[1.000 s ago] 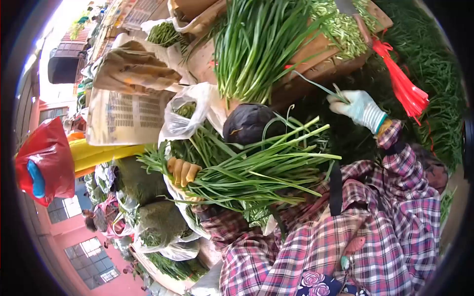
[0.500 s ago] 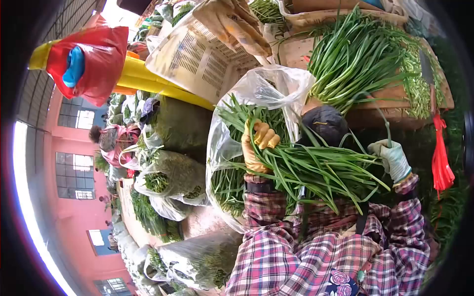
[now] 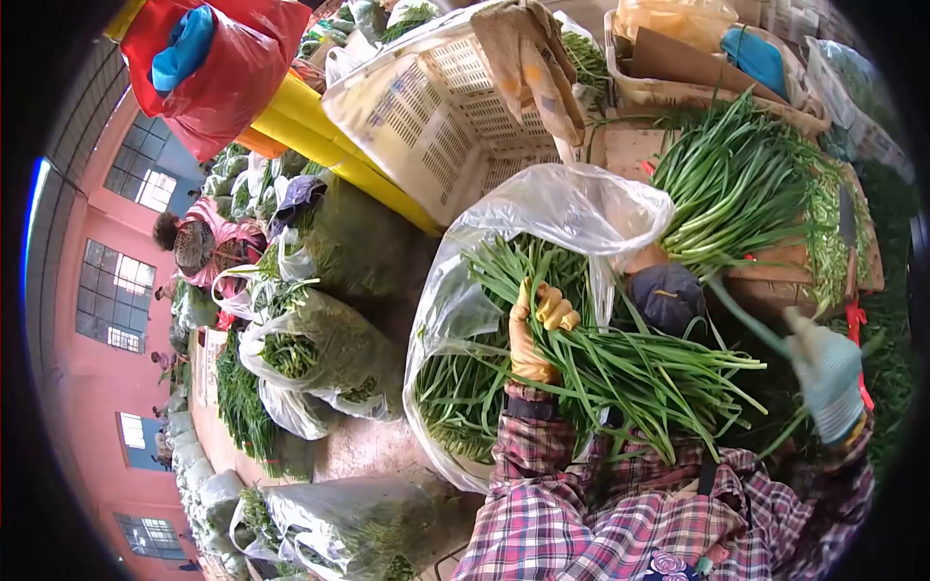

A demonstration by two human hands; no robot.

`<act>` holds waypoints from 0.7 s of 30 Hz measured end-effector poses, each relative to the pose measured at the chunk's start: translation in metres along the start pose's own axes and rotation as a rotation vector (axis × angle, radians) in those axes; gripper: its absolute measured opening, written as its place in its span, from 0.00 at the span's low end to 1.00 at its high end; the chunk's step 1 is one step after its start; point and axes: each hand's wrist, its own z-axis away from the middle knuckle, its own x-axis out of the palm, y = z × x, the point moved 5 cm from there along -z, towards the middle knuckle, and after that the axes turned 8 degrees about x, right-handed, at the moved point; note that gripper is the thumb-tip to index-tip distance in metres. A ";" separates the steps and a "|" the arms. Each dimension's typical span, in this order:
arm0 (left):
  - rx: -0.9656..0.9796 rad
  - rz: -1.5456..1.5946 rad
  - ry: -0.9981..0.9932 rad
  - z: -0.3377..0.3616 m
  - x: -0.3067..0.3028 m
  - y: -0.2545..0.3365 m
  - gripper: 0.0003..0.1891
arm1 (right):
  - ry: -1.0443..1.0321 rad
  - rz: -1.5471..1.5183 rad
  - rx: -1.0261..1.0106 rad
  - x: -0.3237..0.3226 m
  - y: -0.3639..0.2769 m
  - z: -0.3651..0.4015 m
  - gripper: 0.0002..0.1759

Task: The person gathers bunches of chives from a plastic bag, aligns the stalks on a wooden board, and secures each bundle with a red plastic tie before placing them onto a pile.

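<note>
My left hand (image 3: 541, 334), in a yellowish glove, is closed around a bunch of long flat green leaves (image 3: 659, 373), like garlic greens. The bunch lies across the mouth of a clear plastic bag (image 3: 441, 300) that holds more greens. My right hand (image 3: 826, 376), in a pale blue-white glove, is at the right, apart from the bunch and blurred by motion. A pale green strip (image 3: 751, 318), like a leaf or stalk, runs to its fingers. Beyond my hands, a pile of greens with pale stems (image 3: 741, 194) rests on a wooden board (image 3: 775, 276).
A knife (image 3: 848, 223) with a red tie (image 3: 857, 349) is at the board's right edge, beside cut scraps (image 3: 823, 232). A dark rounded object (image 3: 666, 295) sits near the bag. A white crate (image 3: 407, 126) stands behind; filled bags (image 3: 329, 339) line the left, where another person (image 3: 208, 242) is.
My right hand has moved right and down, away from the bunch, with the pale green strip trailing from it. My left hand still grips the bunch. The view has shifted.
</note>
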 end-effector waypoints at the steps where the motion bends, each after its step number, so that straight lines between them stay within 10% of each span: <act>1: -0.005 0.010 0.012 -0.001 0.000 -0.002 0.13 | 0.010 0.016 -0.239 -0.011 -0.053 -0.023 0.18; 3: -0.014 0.006 0.064 -0.004 -0.003 -0.003 0.13 | -0.193 0.060 -0.548 -0.015 -0.156 -0.057 0.16; 10: -0.024 0.026 0.061 0.000 -0.013 0.002 0.15 | 0.149 -0.488 -1.295 0.028 -0.350 -0.073 0.23; 14: 0.100 -0.362 0.543 0.018 -0.039 0.013 0.14 | 0.269 -0.136 -0.910 0.093 -0.339 -0.211 0.26; 15: 0.068 -0.221 0.535 0.021 -0.019 0.009 0.14 | 0.273 -0.033 -0.768 0.111 -0.317 -0.245 0.27; 16: 0.029 -0.032 0.110 0.010 -0.015 0.003 0.12 | 0.262 0.040 -0.623 0.123 -0.287 -0.269 0.27; 21: 0.040 -0.013 0.117 0.018 -0.024 0.002 0.12 | 0.040 -0.248 -0.099 0.162 -0.156 -0.248 0.23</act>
